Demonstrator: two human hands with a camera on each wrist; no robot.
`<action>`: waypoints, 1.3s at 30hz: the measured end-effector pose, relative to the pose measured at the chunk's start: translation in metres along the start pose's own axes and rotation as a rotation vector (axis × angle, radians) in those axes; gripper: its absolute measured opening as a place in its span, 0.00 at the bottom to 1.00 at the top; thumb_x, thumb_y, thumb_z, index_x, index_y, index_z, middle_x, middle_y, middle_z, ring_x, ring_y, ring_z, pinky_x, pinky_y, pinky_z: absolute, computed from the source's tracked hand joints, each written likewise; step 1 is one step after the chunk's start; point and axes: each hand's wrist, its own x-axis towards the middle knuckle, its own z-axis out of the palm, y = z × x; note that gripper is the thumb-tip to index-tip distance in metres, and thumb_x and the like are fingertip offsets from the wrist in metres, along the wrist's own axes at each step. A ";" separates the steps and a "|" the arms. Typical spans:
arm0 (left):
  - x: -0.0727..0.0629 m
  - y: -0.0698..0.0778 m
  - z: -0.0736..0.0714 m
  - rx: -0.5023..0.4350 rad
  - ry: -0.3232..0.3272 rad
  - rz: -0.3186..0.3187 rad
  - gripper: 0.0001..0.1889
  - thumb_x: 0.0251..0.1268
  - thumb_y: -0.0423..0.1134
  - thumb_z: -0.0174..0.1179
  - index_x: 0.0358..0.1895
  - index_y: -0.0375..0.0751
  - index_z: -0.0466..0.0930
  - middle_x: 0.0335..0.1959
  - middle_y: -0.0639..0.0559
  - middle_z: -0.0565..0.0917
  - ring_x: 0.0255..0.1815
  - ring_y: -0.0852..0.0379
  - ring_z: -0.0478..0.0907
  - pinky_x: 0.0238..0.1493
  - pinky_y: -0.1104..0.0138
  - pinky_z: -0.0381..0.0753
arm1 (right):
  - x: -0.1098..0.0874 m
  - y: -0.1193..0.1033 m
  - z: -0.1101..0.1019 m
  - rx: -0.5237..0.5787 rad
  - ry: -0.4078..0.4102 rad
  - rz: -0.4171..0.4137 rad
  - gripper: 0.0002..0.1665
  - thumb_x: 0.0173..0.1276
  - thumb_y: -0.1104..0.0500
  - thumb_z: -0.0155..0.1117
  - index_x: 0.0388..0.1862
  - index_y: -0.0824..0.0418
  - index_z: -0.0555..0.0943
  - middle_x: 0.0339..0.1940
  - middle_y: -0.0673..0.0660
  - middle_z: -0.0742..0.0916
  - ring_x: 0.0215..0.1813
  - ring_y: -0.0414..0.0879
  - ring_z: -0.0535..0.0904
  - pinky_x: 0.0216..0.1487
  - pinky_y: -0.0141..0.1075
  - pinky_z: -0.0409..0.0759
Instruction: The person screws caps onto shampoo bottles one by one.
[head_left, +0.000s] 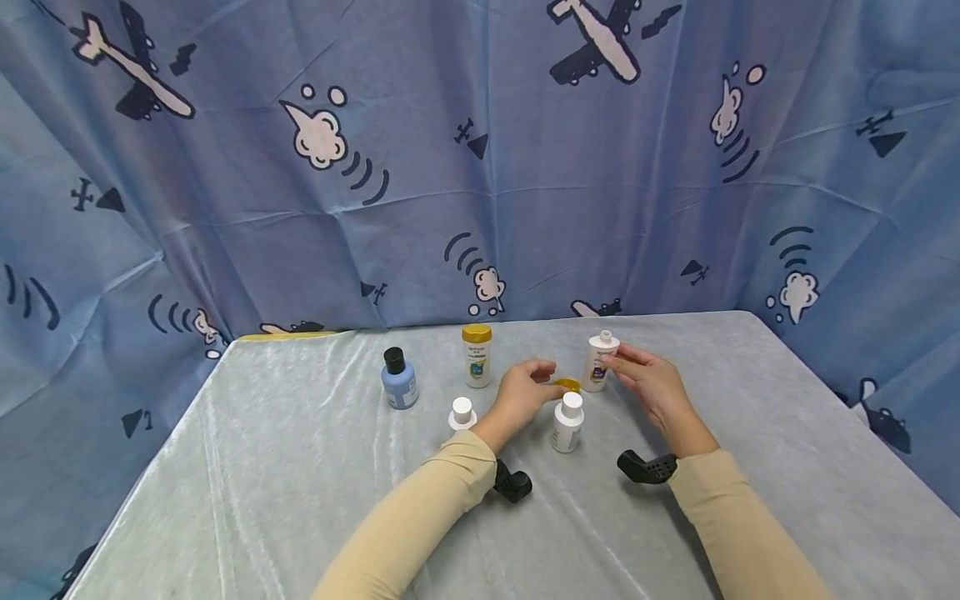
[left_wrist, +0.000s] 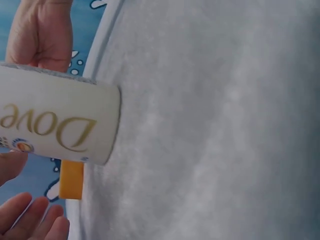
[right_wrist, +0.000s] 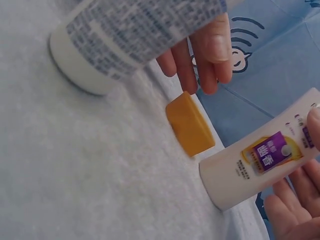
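Observation:
In the head view my right hand holds a slim white bottle with a bare neck at the back of the table. Its thumb and fingers lie on either side of the bottle in the right wrist view, and the bottle's base is at the cloth. A yellow cap lies beside that bottle. Close to the cap is my left hand, its fingers loosely bent around nothing. Nearer me stands a white Dove bottle with a white cap, which partly blocks both wrist views.
A blue bottle with a black cap and a white bottle with a gold cap stand to the left. Another white-capped bottle is partly hidden by my left forearm. The grey cloth-covered table ends at a patterned blue curtain.

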 end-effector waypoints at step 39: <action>0.012 -0.006 0.017 0.051 -0.026 -0.060 0.16 0.64 0.28 0.65 0.55 0.37 0.83 0.53 0.46 0.86 0.56 0.52 0.82 0.59 0.64 0.81 | 0.006 0.010 -0.002 -0.017 -0.070 -0.065 0.43 0.63 0.54 0.74 0.72 0.66 0.67 0.44 0.35 0.80 0.54 0.31 0.75 0.63 0.26 0.76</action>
